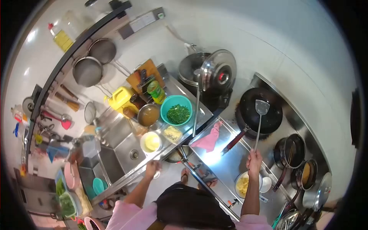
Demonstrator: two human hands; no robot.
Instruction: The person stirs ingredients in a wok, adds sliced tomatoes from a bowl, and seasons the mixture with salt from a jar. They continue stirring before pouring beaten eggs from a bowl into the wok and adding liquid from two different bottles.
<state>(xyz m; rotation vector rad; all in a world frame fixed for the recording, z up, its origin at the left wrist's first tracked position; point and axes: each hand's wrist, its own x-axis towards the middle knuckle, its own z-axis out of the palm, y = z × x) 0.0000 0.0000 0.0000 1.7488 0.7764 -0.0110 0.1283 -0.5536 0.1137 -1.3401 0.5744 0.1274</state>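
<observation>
Wall rail (57,73): running along the far left, with two strainers (87,71) and brushes (66,102) hanging below it.
Sink (128,147): lying open below the rail, a green bowl (99,186) sitting in its left part.
Sink counter (186,135): crowding toward the wall with a yellow jug (122,98), knives and a cutting board (155,73); nearer the edge, a metal bowl (148,115), white bowl (150,142), tub of chopped food (172,133) and teal bowl of cut greens (178,110) are standing close together.
Left hand (153,167): hovering by the counter edge, below the white bowl, fingers curling; whether it is gripping anything, cannot tell.
Large lid (218,71): standing tilted beside a deep pot (191,69), partly blocking the view of it.
Pink cloth (207,142): lying crumpled on the steel top, left of the wok's handle.
Wok (270,119): resting on the stove, dark, its handle pointing toward the person.
Spatula (262,107): reaching over the wok, blade above its interior; contact, cannot tell.
Right hand (254,162): closing firmly round the spatula's handle, forearm partly covering a bowl of yellow food (242,186).
Far right: two smaller pans (290,151) (306,174) and a lidded pot (314,197) are crowding the stove side.
</observation>
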